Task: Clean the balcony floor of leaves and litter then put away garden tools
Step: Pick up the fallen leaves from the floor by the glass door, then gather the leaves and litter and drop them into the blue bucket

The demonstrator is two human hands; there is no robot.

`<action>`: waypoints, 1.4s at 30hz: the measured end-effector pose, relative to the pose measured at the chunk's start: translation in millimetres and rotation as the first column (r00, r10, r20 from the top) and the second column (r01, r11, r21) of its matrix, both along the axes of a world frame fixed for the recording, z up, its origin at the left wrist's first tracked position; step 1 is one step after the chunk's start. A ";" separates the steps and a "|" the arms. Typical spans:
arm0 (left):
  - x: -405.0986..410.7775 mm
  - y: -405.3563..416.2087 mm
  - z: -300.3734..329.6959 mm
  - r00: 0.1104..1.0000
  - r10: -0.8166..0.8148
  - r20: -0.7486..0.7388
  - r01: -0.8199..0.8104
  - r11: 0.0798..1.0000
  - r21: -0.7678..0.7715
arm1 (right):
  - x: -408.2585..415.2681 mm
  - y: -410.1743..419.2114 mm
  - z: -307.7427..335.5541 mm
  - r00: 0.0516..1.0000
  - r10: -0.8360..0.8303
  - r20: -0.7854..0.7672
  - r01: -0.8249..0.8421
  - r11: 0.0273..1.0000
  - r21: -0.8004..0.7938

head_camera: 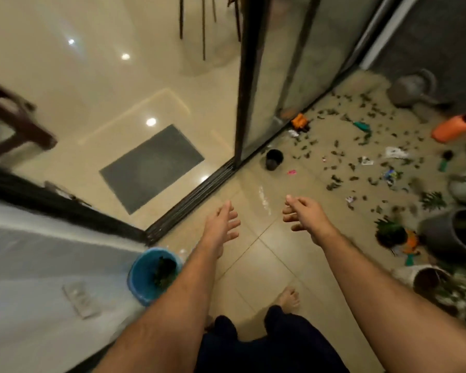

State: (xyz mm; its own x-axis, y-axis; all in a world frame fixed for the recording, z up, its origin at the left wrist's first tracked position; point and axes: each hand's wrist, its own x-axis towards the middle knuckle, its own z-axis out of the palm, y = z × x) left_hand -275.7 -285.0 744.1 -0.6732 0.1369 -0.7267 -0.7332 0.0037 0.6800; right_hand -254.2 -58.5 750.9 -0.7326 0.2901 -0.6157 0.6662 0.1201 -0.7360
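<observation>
Both hands out front over the balcony floor [267, 262], neither holding anything. Left hand [222, 224] has fingers spread and relaxed. Right hand [304, 214] has fingers loosely curled, empty.

Leaves [334, 183] and litter [394, 152] are scattered over the far right part of the floor, well apart from the hands. In the mess: a small black pot [274, 159] just beside the sliding door frame [242, 84], an orange item [299, 121] by the glass, a teal-handled tool [362, 126] further out, another teal tool [445, 160] near the right edge. Grey watering can [412, 91] at the far end, orange bottle [452, 129] near it.

Blue bucket [143, 273] with dark green stuff inside sits low left, just beside the left forearm. Large grey planters [441, 235] and green plants [389, 230] line the right side. Bare foot [288, 296] on the tile below the hands. Grey mat [151, 168] indoors past the door track. Frame is motion-blurred, small litter not identifiable
</observation>
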 end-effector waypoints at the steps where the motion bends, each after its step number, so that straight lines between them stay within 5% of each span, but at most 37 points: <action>1: -5.5 22.3 4.7 0.995 -0.083 -0.050 0.081 0.995 -0.051 | 6.5 18.8 5.2 0.998 -0.053 -0.022 0.053 0.998 0.020; 5: -17.3 114.6 19.2 0.856 -0.448 -0.258 0.369 0.879 -0.302 | 34.9 96.4 14.8 0.990 -0.128 -0.055 0.137 0.971 0.194; 9: -26.4 209.3 25.8 0.657 -0.691 -0.300 0.507 0.701 -0.502 | 54.8 179.0 23.6 0.998 -0.062 -0.020 0.065 0.923 0.379; 16: -36.1 329.9 35.7 0.366 -0.882 -0.298 0.627 0.470 -0.621 | 62.5 282.5 20.7 0.995 -0.089 0.036 0.057 0.853 0.519; 29: -120.6 470.6 21.3 -0.034 -0.974 -0.224 0.722 0.131 -0.679 | 48.5 359.1 3.5 0.880 -0.471 0.063 0.400 0.806 0.435; 34: -132.9 528.3 9.8 -0.110 -0.971 -0.214 0.771 0.053 -0.635 | 41.7 383.3 -2.4 0.821 -0.568 0.064 0.492 0.759 0.425; 42: -135.3 623.4 -32.9 -0.082 -0.986 -0.143 0.791 0.023 -0.612 | 41.3 474.3 -44.6 0.796 -0.598 0.093 0.548 0.778 0.307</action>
